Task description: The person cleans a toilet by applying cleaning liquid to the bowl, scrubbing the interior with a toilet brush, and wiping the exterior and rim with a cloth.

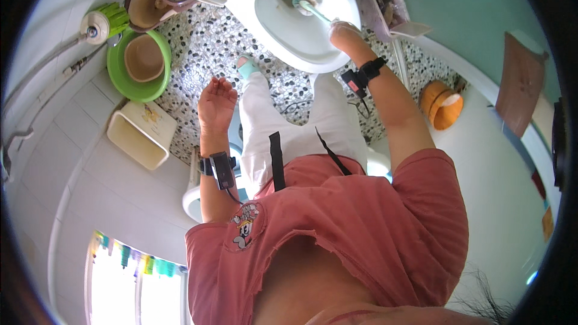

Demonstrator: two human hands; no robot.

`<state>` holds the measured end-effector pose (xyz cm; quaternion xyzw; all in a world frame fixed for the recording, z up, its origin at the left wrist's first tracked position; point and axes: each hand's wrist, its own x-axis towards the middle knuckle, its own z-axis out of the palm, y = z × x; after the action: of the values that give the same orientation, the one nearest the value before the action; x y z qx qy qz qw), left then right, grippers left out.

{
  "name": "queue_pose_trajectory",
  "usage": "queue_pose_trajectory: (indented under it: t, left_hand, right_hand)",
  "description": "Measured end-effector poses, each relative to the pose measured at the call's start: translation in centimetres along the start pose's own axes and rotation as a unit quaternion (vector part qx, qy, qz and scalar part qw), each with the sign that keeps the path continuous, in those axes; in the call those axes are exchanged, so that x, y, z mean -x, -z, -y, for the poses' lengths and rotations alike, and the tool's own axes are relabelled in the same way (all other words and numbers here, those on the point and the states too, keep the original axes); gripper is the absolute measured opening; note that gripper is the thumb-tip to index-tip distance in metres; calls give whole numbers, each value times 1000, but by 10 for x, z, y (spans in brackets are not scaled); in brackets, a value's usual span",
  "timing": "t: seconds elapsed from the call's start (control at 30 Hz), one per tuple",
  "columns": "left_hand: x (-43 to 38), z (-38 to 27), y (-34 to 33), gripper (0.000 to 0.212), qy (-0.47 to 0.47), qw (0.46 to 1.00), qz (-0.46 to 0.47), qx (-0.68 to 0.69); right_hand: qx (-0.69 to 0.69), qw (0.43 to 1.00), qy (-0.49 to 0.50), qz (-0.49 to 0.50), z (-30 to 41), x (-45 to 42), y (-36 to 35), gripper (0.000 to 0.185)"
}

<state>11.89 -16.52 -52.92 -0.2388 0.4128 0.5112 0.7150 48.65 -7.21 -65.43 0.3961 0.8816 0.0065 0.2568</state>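
My right hand (344,36) grips the handle of a pale green toilet brush (316,11) over the front right rim of a white toilet bowl (284,31). The brush head rests inside the bowl, close to the dark outlet at its back. White matter, perhaps foam or bristles, shows around the head. Away from the toilet, my left hand (217,101) hangs in the air with its palm up and fingers loosely curled, holding nothing. Below it is the pebbled floor (203,40).
At left stand a green basin (161,72) with a brown basin (143,58) inside, a cream bin (149,131) and brown tubs (143,4). To the right are an open-topped waste bin (392,9) and an orange wooden bucket (441,104). A cable (295,106) crosses the floor between my legs.
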Motion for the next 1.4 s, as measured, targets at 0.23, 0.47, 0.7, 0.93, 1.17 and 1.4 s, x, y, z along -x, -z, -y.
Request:
queue_pose_trajectory:
  t: [0.23, 0.47, 0.7, 0.93, 1.17, 1.4]
  left_hand:
    - [14, 116, 10, 13, -15, 996, -35, 78]
    - [24, 165, 11, 11, -35, 992, -77, 93]
    - [15, 169, 39, 7, -49, 994, -43, 93]
    - [11, 174, 60, 9, -54, 991, -38, 120]
    - [10, 177, 60, 9, -31, 991, -36, 124]
    - [6, 170, 65, 8, -29, 991, -42, 121]
  right_hand:
    - [-270, 953, -42, -127, -3, -19, -42, 14]
    - [-349, 934, -21, 68, 21, 16, -31, 34]
    - [-349, 937, -12, 28, 24, -5, -36, 40]
    - [-300, 945, -7, 128, 56, 33, -42, 39]
    - [-377, 912, -105, 118, 55, -10, -18, 35]
    - [-383, 921, 34, 55, 49, 84, -47, 41]
